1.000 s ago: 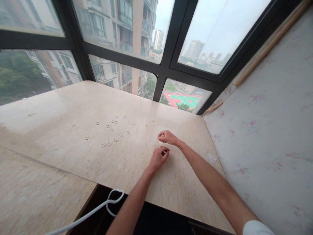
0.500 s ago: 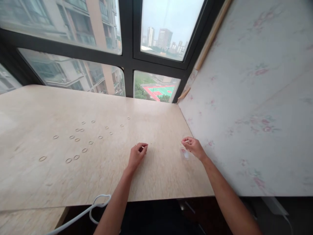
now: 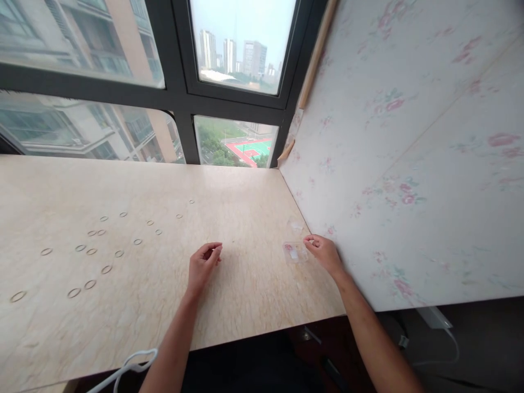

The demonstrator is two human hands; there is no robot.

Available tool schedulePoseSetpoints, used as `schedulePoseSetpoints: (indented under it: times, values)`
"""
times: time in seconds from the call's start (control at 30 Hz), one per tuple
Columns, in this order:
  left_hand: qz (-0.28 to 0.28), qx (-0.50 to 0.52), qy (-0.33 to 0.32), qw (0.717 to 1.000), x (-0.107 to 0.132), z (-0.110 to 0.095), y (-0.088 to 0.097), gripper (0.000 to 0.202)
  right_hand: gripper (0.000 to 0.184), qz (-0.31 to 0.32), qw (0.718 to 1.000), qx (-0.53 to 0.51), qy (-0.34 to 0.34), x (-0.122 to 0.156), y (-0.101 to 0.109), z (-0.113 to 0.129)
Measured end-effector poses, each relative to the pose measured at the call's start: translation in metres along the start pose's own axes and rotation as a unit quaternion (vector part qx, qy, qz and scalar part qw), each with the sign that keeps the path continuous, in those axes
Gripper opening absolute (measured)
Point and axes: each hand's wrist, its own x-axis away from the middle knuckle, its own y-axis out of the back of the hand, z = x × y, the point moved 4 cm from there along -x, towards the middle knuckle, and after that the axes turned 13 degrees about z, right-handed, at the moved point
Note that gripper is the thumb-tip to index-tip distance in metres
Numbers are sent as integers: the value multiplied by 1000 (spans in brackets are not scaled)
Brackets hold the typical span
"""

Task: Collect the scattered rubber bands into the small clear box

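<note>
My left hand (image 3: 203,266) is held just over the pale marble-look tabletop (image 3: 245,295), its thumb and fingertips pressed together. Whatever may be in that pinch is too small to make out. Close to the wall, my right hand (image 3: 325,255) also pinches, thumb against forefinger, beside a small clear plastic box (image 3: 289,257). Inside the box are a red bit and a white patch. A clear lid-like piece (image 3: 293,225) lies just behind it. Several thin rings (image 3: 69,295) are scattered flat to the left of my left hand. A tiny speck (image 3: 233,241) lies between the hands.
A flowered wall (image 3: 393,164) bounds the table on the right. Dark-framed windows (image 3: 178,128) stand along the back. A white cable (image 3: 123,367) loops over the front edge at lower left, near my left forearm. Below the table at right is a white strip (image 3: 434,317) with a cord.
The view has turned to the right, so the rings and table appear further left. My right hand has shifted slightly off the box, showing more of it. Both hands stay pinched.
</note>
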Motion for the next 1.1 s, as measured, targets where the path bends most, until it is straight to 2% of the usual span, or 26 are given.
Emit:
schedulePoseSetpoints:
  times: [0.13, 0.23, 0.3, 0.37, 0.47, 0.53, 0.6, 0.67, 0.73, 0.87, 1.1]
  values:
    - [4, 21, 5, 1000, -2, -3, 1, 30, 35, -22, 999, 14, 19, 24, -7, 4]
    - [32, 56, 3, 998, -9, -4, 7, 31, 35, -36, 994, 70, 79, 47, -29, 9]
    - [30, 61, 7, 998, -17, -3, 18, 32, 36, -32, 985, 117, 124, 60, -48, 10]
    - [-3, 34, 20, 999, -27, -1, 37, 33, 36, -20, 974, 152, 166, 68, -64, 9]
    - [-85, -52, 37, 994, -49, 3, 76, 32, 35, -13, 963, 173, 205, 70, -73, 7]
    - [-140, -131, 50, 980, -64, 3, 103, 29, 33, -7, 959, 176, 223, 68, -75, 7]
    - [-158, -232, 68, 957, -81, 2, 123, 27, 30, 6, 951, 183, 249, 68, -75, 8]
    - [-129, -322, 84, 934, -98, 1, 136, 25, 28, 11, 942, 195, 274, 69, -77, 10]
    - [-83, -371, 96, 920, -112, 1, 143, 23, 28, 7, 933, 212, 290, 71, -78, 12]
    - [-9, -415, 111, 903, -128, 1, 149, 18, 26, -3, 925, 225, 306, 75, -79, 14]
    - [110, -491, 143, 852, -150, -11, 153, 11, 23, -9, 921, 214, 325, 76, -78, 17]
